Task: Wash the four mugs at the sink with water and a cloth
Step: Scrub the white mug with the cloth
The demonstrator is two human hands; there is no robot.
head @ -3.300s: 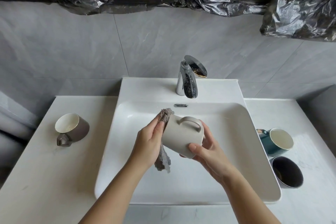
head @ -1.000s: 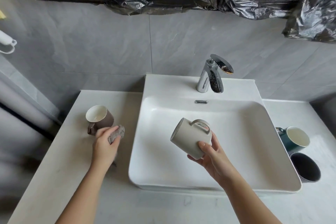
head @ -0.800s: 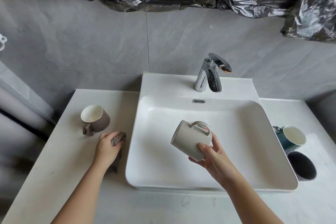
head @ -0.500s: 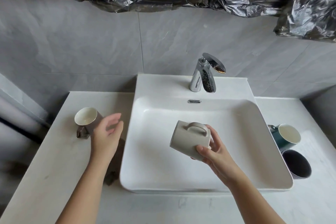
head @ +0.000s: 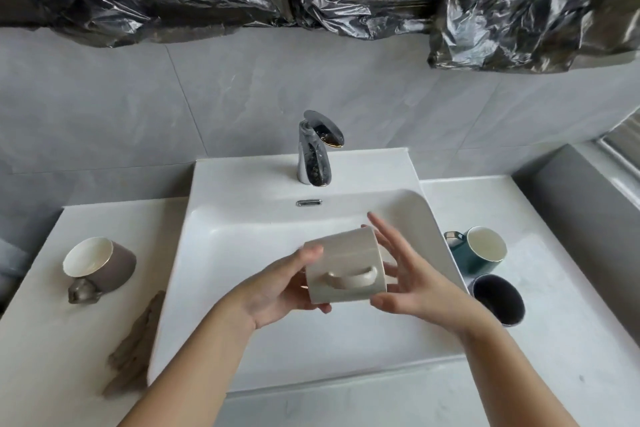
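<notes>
We hold the beige mug [head: 346,267] on its side above the sink [head: 221,253]. The left hand [head: 277,291] has fingers curled round it; the right hand [head: 412,284] has fingers straight and apart, touching its end. The cloth [head: 135,347] lies on the worktop [head: 34,340].

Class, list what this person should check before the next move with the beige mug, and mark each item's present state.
1. Beige mug over the sink: ok, left hand grips it.
2. Right hand free: ok, fingers straight beside the mug.
3. Tap running: not ok, no stream visible.
4. Cloth within reach: ok, lies on the counter left of the sink.
5. Mug's inside clean: cannot tell, hidden.
</notes>
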